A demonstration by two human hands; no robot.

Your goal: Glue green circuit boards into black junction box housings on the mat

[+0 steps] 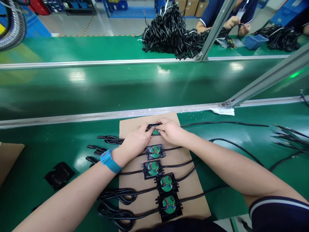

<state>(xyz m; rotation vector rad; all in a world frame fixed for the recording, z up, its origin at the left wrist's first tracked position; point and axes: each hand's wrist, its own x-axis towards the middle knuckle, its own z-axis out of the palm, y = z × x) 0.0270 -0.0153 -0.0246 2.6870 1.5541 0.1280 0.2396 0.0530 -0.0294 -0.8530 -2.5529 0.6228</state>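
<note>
Both of my hands meet at the far end of a brown cardboard sheet (178, 161) on the green bench. My left hand (137, 140), with a blue wristband, and my right hand (170, 130) pinch a small black box with a green circuit board (154, 129) from either side. Several more open black boxes with green boards and coloured wires lie in a row on the cardboard towards me, the nearest of them (169, 206) at the bottom. Black cables (116, 195) run out of the boxes to left and right.
A green conveyor belt (120, 87) runs across behind an aluminium rail (96, 116). A big heap of black cables (173, 32) lies on the far side, where another person's hands (238, 25) work. A black cover (60, 174) lies at left. Loose cable ends (289, 135) at right.
</note>
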